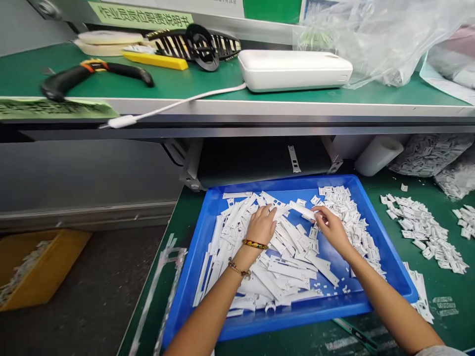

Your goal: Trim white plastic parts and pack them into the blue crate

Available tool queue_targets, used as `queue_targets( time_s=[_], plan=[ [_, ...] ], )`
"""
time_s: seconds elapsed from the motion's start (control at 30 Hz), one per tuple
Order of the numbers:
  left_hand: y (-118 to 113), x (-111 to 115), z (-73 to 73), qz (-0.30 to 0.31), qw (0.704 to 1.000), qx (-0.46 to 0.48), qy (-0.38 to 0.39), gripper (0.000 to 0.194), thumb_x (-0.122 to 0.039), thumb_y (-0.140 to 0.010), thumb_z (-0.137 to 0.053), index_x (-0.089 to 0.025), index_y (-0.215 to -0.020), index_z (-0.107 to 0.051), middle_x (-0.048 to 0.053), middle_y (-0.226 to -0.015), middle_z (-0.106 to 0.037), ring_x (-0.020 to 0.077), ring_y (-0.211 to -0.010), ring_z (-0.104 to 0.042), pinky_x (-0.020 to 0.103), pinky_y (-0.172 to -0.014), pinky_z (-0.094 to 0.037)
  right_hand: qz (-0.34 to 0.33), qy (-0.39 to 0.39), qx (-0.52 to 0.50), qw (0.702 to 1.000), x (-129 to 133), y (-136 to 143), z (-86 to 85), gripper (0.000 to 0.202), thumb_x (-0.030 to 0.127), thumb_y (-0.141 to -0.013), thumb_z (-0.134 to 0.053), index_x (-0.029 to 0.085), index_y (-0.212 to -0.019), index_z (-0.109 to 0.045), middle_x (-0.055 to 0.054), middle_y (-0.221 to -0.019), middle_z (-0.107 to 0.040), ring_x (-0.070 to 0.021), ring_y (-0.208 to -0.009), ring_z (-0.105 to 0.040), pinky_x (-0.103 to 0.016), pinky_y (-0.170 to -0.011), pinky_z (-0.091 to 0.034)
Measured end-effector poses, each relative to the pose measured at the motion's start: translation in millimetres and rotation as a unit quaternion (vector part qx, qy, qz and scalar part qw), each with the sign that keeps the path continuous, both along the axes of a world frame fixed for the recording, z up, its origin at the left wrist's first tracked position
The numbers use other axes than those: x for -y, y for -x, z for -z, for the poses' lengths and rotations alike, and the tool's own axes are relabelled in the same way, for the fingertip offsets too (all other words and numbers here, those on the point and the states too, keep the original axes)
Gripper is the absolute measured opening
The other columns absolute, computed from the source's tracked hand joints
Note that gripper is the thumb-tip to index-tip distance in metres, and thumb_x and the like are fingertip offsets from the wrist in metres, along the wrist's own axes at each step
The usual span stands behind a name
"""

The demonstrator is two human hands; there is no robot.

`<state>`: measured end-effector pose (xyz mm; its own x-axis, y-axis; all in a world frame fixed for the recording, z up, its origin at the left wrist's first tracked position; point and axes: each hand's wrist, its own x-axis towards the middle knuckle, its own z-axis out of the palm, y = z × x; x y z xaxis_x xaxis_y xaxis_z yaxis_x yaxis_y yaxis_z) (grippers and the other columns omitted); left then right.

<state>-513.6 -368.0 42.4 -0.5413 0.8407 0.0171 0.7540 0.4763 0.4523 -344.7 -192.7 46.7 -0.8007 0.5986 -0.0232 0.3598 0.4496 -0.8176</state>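
Observation:
A shallow blue tray [382,237] holds a heap of long white plastic strips [293,269] and, on its right side, a pile of small white clips [339,207]. My right hand [330,227] pinches the end of one white plastic strip [302,210] between thumb and fingertips, raised over the heap and pointing left. On the heap's upper part, my left hand [260,228] has its fingers bent around the near end of another strip [282,210]; the fingertips are partly hidden. Tiny white bits [330,289] lie on the tray floor.
Behind the tray stands a dark conveyor belt [245,160] with one strip [294,159] on it. Overhead, a green shelf [218,81] carries black-handled pliers [92,74] and a white power bank [295,71]. More clips [426,232] are on the table at right. A yellow bin [48,277] sits lower left.

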Motion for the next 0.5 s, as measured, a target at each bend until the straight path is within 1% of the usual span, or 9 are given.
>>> queue_targets(
  time_s=[0.07, 0.1, 0.17, 0.2, 0.23, 0.3, 0.37, 0.43, 0.5],
  plan=[
    [2, -5, 12.3, -0.003, 1.000, 0.022, -0.017, 0.034, -0.019, -0.087, -0.052, -0.017, -0.119, -0.064, 0.015, -0.130, -0.063, 0.0326, -0.124, -0.053, 0.054, -0.105, -0.041, -0.005, 0.039, -0.022, 0.999, 3, 0, -2.8, 0.033, 0.045, -0.092, -0.042, 0.021, -0.107, -0.059, -0.004, -0.074, -0.069, -0.0187, -0.059, -0.058, -0.029, -0.057, -0.043],
    [2, -5, 16.0, -0.017, 0.998, 0.040, -0.040, 0.033, -0.024, -0.087, -0.054, -0.019, -0.119, -0.064, 0.014, -0.129, -0.063, 0.0323, -0.124, -0.053, 0.054, -0.106, -0.039, -0.010, 0.050, -0.029, 0.998, 5, 0, -3.5, 0.032, 0.045, -0.092, -0.043, 0.021, -0.107, -0.059, -0.004, -0.075, -0.068, -0.0190, -0.061, -0.060, -0.029, -0.057, -0.044],
    [2, -2, 16.5, -0.059, 0.984, 0.119, -0.117, 0.040, -0.034, -0.086, -0.057, -0.021, -0.123, -0.060, 0.013, -0.131, -0.063, 0.0302, -0.123, -0.055, 0.051, -0.106, -0.041, -0.037, 0.065, -0.036, 0.997, 12, 2, -3.3, 0.029, 0.043, -0.093, -0.044, 0.021, -0.107, -0.058, -0.003, -0.076, -0.068, -0.0191, -0.065, -0.062, -0.029, -0.060, -0.046],
    [3, 0, 13.4, -0.072, 0.967, 0.186, -0.156, 0.042, -0.038, -0.086, -0.057, -0.020, -0.124, -0.059, 0.013, -0.128, -0.064, 0.0286, -0.119, -0.058, 0.048, -0.103, -0.044, -0.062, 0.071, -0.035, 0.995, 16, 3, -2.5, 0.027, 0.041, -0.093, -0.045, 0.022, -0.107, -0.057, -0.003, -0.077, -0.068, -0.0187, -0.066, -0.062, -0.029, -0.062, -0.047],
    [3, 1, 8.8, -0.069, 0.946, 0.259, -0.181, 0.042, -0.039, -0.084, -0.058, -0.020, -0.121, -0.061, 0.012, -0.122, -0.068, 0.0268, -0.112, -0.062, 0.043, -0.097, -0.049, -0.094, 0.077, -0.031, 0.992, 21, 4, -1.5, 0.025, 0.040, -0.093, -0.046, 0.022, -0.107, -0.057, -0.003, -0.078, -0.068, -0.0180, -0.066, -0.063, -0.029, -0.064, -0.048],
    [4, 3, -2.2, -0.033, 0.908, 0.375, -0.185, 0.031, -0.038, -0.081, -0.060, -0.018, -0.103, -0.069, 0.010, -0.102, -0.074, 0.0230, -0.095, -0.068, 0.034, -0.083, -0.055, -0.150, 0.079, -0.022, 0.985, 26, 7, -0.1, 0.021, 0.037, -0.093, -0.048, 0.022, -0.102, -0.059, -0.003, -0.082, -0.069, -0.0168, -0.067, -0.064, -0.029, -0.067, -0.050],
    [5, 4, -11.1, -0.030, 0.887, 0.427, -0.175, 0.020, -0.036, -0.076, -0.065, -0.018, -0.083, -0.072, 0.008, -0.086, -0.075, 0.0200, -0.078, -0.069, 0.028, -0.068, -0.055, -0.174, 0.068, -0.017, 0.982, 24, 12, -1.9, 0.018, 0.036, -0.092, -0.051, 0.022, -0.097, -0.062, -0.004, -0.089, -0.069, -0.0174, -0.075, -0.065, -0.030, -0.071, -0.051],
    [8, 5, -14.6, -0.085, 0.871, 0.443, -0.196, 0.018, -0.035, -0.073, -0.069, -0.018, -0.077, -0.072, 0.006, -0.081, -0.073, 0.0144, -0.058, -0.062, 0.024, -0.052, -0.050, -0.132, 0.031, -0.030, 0.990, 13, 23, -8.7, 0.021, 0.038, -0.091, -0.055, 0.021, -0.100, -0.062, -0.006, -0.096, -0.067, -0.0192, -0.084, -0.065, -0.032, -0.074, -0.053],
    [12, 5, -13.0, -0.160, 0.838, 0.458, -0.248, 0.022, -0.038, -0.071, -0.071, -0.017, -0.079, -0.071, 0.003, -0.074, -0.070, 0.0081, -0.042, -0.049, 0.021, -0.041, -0.041, -0.055, -0.052, -0.061, 0.995, -4, 42, -19.5, 0.030, 0.042, -0.090, -0.057, 0.020, -0.111, -0.058, -0.009, -0.105, -0.063, -0.0209, -0.087, -0.064, -0.034, -0.074, -0.054]
  ],
)
